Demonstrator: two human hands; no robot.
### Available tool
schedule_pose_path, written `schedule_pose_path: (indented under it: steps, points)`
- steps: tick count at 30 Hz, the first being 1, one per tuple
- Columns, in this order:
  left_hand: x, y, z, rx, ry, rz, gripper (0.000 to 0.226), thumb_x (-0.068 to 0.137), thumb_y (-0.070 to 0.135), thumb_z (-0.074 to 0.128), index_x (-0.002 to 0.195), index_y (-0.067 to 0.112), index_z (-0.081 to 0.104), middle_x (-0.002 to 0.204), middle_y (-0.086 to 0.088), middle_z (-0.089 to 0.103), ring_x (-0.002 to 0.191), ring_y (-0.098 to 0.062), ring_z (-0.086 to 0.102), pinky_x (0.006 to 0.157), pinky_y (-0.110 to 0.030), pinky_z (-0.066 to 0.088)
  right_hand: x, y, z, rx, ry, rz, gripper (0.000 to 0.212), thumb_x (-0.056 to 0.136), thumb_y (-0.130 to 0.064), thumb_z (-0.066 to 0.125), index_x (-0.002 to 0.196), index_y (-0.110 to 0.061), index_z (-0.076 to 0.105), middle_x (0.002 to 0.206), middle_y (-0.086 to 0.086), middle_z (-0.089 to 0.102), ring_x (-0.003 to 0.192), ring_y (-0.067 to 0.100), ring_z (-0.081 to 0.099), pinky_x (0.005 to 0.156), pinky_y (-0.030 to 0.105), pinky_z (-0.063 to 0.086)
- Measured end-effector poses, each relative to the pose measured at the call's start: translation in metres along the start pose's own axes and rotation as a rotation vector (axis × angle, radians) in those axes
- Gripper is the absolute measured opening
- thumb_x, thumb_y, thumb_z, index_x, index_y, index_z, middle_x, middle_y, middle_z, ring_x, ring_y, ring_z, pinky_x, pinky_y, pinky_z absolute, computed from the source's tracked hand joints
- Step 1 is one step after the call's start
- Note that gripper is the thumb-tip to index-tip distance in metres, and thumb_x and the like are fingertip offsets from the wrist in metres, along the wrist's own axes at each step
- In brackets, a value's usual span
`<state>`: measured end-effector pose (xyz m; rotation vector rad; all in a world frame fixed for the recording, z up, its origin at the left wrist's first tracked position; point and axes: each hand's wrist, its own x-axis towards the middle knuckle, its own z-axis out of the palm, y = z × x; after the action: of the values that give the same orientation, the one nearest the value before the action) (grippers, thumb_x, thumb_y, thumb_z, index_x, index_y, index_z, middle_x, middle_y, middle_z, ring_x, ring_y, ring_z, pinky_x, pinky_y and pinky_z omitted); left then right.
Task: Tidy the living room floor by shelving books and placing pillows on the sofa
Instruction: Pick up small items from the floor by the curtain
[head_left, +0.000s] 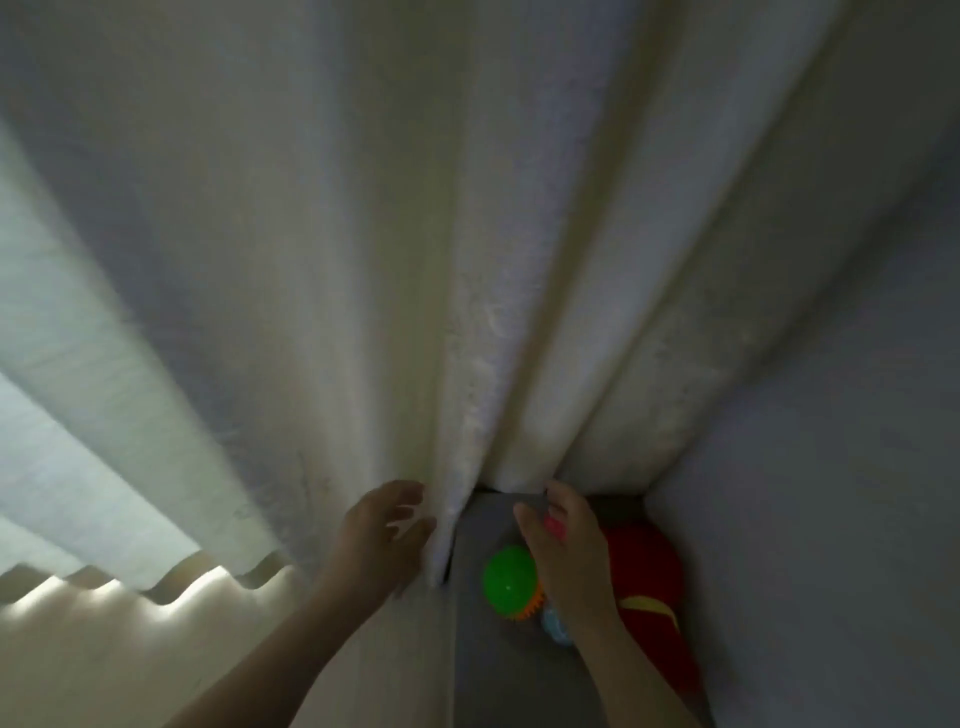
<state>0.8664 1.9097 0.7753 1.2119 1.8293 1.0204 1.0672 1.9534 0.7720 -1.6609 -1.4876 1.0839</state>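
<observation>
1. Curtain (311, 260), pale, fills most of the view in long vertical folds. It is brightest at the far left, where daylight comes through. Its wavy hem sits low at the left, above a lit beige floor (104, 675).
2. Left hand (382, 530) is raised against the curtain, just left of the deepest fold. The fingers are apart and relaxed, their tips touching the cloth, and they grasp nothing.
3. Grey surface (483, 665) shows in the gap below the curtain's inner edge, running down to the bottom of the view between the two forearms.
4. Green ball (509, 577) rests on that grey surface, just left of the right hand. An orange spiky toy (530, 608) touches its lower right side. A pale blue ball (556, 626) sits beside that, partly hidden by the right wrist.
5. Right hand (563, 551) reaches up to the curtain's lower edge, fingertips at the hem. A small pink patch shows at the fingers. Grip: I cannot tell whether the fingers pinch the cloth or only touch it.
6. Red padded item (649, 587) with a yellow stripe lies in the corner, behind the right hand and forearm and against the wall. It may be a pillow, but blur prevents confirmation.
7. Wall (831, 467), plain grey, closes the right side.
</observation>
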Motion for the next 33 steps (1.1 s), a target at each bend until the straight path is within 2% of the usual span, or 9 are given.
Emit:
schedule_pose_path:
  steps: [3,6,7,12,17,23,27,31,33]
  points:
    - [-0.026,-0.025,-0.062,-0.027,0.126,-0.027,0.029,0.081,0.012,0.074,0.105,0.025,0.064,0.102,0.008,0.068,0.091,-0.004,0.064,0.083,-0.029,0.055,-0.017,-0.033,0.049,-0.026,-0.133,-0.086,0.038,0.091,-0.034,0.063,0.125,-0.024,0.049,0.119,-0.013,0.054,0.110,0.003,0.052,0.080,0.008,0.039]
    - [-0.057,-0.046,-0.125,-0.036,0.238,-0.055,0.028,0.081,0.014,0.074,0.105,0.025,0.064,0.101,0.010,0.067,0.093,-0.005,0.064,0.084,-0.032,0.055,-0.043,-0.063,0.099,-0.053,-0.192,-0.163,0.052,0.089,-0.034,0.065,0.133,-0.013,0.049,0.132,0.002,0.055,0.121,0.016,0.051,0.097,0.028,0.042]
    - [-0.070,-0.054,-0.148,-0.040,0.279,-0.064,0.028,0.081,0.015,0.074,0.105,0.025,0.064,0.101,0.011,0.067,0.093,-0.004,0.064,0.084,-0.031,0.055,-0.056,-0.074,0.119,-0.054,-0.217,-0.192,0.053,0.088,-0.034,0.066,0.134,-0.012,0.050,0.134,0.003,0.054,0.120,0.016,0.050,0.097,0.029,0.041]
    - [-0.143,-0.095,-0.261,-0.060,0.479,-0.101,0.028,0.082,0.016,0.073,0.102,0.033,0.063,0.102,0.013,0.067,0.095,-0.002,0.063,0.084,-0.026,0.053,-0.130,-0.135,0.213,-0.025,-0.341,-0.332,0.049,0.087,-0.031,0.068,0.131,-0.016,0.052,0.131,-0.001,0.056,0.115,0.012,0.051,0.091,0.023,0.041]
    - [-0.224,-0.137,-0.364,-0.032,0.657,-0.122,0.028,0.083,0.016,0.072,0.104,0.031,0.062,0.101,0.012,0.067,0.096,-0.004,0.064,0.082,-0.025,0.052,-0.218,-0.194,0.304,0.048,-0.504,-0.478,0.047,0.089,-0.031,0.065,0.133,-0.021,0.049,0.131,-0.008,0.051,0.116,0.006,0.049,0.074,0.003,0.038]
    - [-0.312,-0.178,-0.455,0.027,0.858,-0.178,0.030,0.084,0.020,0.070,0.112,0.024,0.062,0.104,0.014,0.065,0.095,0.000,0.062,0.076,-0.015,0.048,-0.315,-0.244,0.399,0.090,-0.704,-0.570,0.049,0.088,-0.033,0.066,0.133,-0.025,0.049,0.132,-0.013,0.049,0.117,0.004,0.049,0.077,0.009,0.040]
    - [-0.363,-0.209,-0.500,0.022,0.998,-0.243,0.030,0.085,0.020,0.069,0.114,0.024,0.061,0.106,0.014,0.064,0.096,-0.002,0.061,0.077,-0.015,0.047,-0.367,-0.266,0.460,0.071,-0.828,-0.649,0.049,0.087,-0.034,0.067,0.132,-0.024,0.050,0.131,-0.012,0.050,0.115,0.004,0.050,0.080,0.012,0.042]
    - [-0.404,-0.242,-0.536,-0.011,1.122,-0.329,0.029,0.085,0.020,0.069,0.112,0.027,0.059,0.106,0.014,0.064,0.099,-0.002,0.060,0.082,-0.022,0.050,-0.415,-0.284,0.520,0.063,-0.982,-0.674,0.043,0.087,-0.033,0.069,0.125,-0.028,0.051,0.121,-0.017,0.052,0.114,0.003,0.051,0.090,0.025,0.047]
    - [-0.419,-0.257,-0.556,-0.007,1.174,-0.363,0.028,0.086,0.020,0.069,0.111,0.028,0.058,0.106,0.014,0.064,0.098,-0.002,0.060,0.084,-0.024,0.051,-0.435,-0.293,0.551,0.058,-1.040,-0.707,0.045,0.087,-0.032,0.069,0.128,-0.027,0.051,0.121,-0.016,0.052,0.114,0.005,0.051,0.085,0.020,0.045]
